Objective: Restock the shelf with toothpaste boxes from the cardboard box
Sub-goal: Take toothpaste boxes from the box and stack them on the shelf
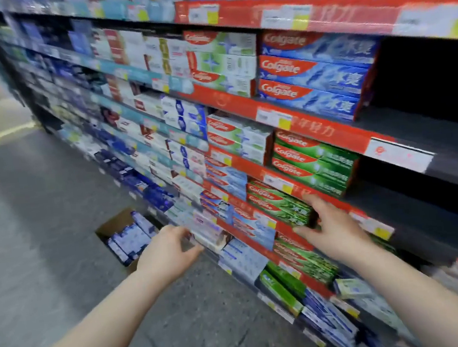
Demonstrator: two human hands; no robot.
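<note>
From the head camera, the person is standing at an angle to a long shelf [431,127] and reaching both bare arms toward its lower rows.

The left hand [168,254] is reaching to the edge of a low row. Its fingers and thumb are curling around the near end of a pale toothpaste box [210,232]. The picture is blurred there, so the grip looks like a pinch but is not certain. That box is lying flat at the front of the row, just below a red price strip [253,170].

The right hand [332,225] is resting against the right end of a stack of green toothpaste boxes [281,206]. Its fingers are spreading apart and fairly straight, the forefinger is pointing up along the stack and the thumb is stretching out to the left below it.

The cardboard box [113,223] is sitting open on the grey floor [40,209], right against the foot of the shelf and to the left of the left hand. Blue and white toothpaste boxes [132,238] are lying packed inside it.

Higher up, more green boxes [315,163] and blue boxes [319,77] are standing in stacks behind red strips. To their right the dark boards are showing bare.
</note>
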